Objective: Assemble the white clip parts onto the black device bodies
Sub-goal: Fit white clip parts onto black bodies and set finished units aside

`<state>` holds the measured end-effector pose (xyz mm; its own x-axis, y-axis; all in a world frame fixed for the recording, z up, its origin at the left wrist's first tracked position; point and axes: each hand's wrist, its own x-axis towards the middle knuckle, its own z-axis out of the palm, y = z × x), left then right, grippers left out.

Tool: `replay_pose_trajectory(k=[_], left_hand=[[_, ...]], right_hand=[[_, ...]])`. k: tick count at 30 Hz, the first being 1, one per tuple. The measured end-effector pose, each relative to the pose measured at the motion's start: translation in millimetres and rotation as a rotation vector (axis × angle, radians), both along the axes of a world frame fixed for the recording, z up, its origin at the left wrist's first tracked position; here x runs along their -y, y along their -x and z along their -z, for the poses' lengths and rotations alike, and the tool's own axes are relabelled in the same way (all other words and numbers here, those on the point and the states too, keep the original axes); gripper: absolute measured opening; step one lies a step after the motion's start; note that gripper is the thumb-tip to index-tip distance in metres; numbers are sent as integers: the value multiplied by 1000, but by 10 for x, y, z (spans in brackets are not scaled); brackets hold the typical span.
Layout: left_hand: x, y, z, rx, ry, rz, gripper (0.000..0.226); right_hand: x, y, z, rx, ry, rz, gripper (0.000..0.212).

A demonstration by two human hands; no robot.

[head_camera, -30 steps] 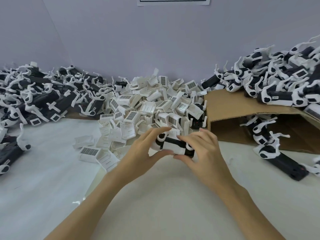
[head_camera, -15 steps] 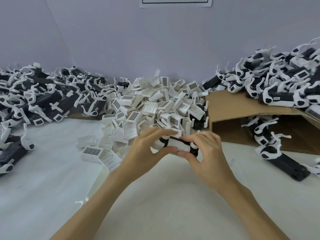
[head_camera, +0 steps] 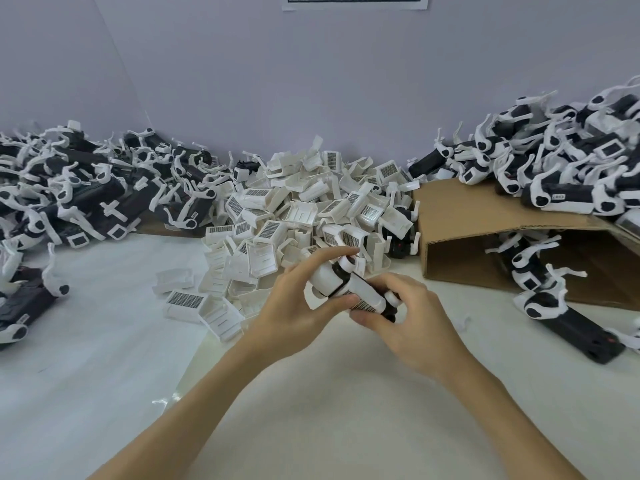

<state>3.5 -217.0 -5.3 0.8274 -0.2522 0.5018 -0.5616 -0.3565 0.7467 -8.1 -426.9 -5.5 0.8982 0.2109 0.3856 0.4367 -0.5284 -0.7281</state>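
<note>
Two hands are clasped around one black device body (head_camera: 388, 308) fitted with a white clip part (head_camera: 363, 292), held between left hand (head_camera: 298, 310) and right hand (head_camera: 412, 320) above the table (head_camera: 329, 393). Small labels on the piled units (head_camera: 561, 178) are too blurred to be read.

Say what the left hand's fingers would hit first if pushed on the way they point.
Probably the heap of loose white plastic clip parts just beyond the left hand, which holds the black-and-white device; depth is uncertain.
</note>
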Motion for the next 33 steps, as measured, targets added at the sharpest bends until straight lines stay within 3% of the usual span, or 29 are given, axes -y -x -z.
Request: replay_pose_trajectory(k=[4,8,13,21,23,25,29,31,33], left_hand=[[10,4,-57,-64,2,-5,54],[-131,-70,-54,-31,-196,0,67],[-231,-101,-59,-162,-93,126,61],[-65,-48,-13,-149,117,5,52],[-51,-37,-29,-175,169,-25,50],[29,0,-31,-159,194,-95,51],[247,138,11,1,22,-272,73],[250,153,19,95,-60,-286,67],[207,154,-1,85,-20,-241,55]], right_hand=[[89,16,-64,-130,-87,-88,16],[114,11,-71,-306,-302,-169,39],[92,5,-39,-459,-484,-249,42],[3,2,20,-233,-302,-210,41],[13,12,43,-172,-158,-210,52],[-45,39,96,7,60,-95,70],[-213,38,190,315,234,177,69],[-178,17,184,302,186,204,68],[-105,9,177,278,156,200,69]])
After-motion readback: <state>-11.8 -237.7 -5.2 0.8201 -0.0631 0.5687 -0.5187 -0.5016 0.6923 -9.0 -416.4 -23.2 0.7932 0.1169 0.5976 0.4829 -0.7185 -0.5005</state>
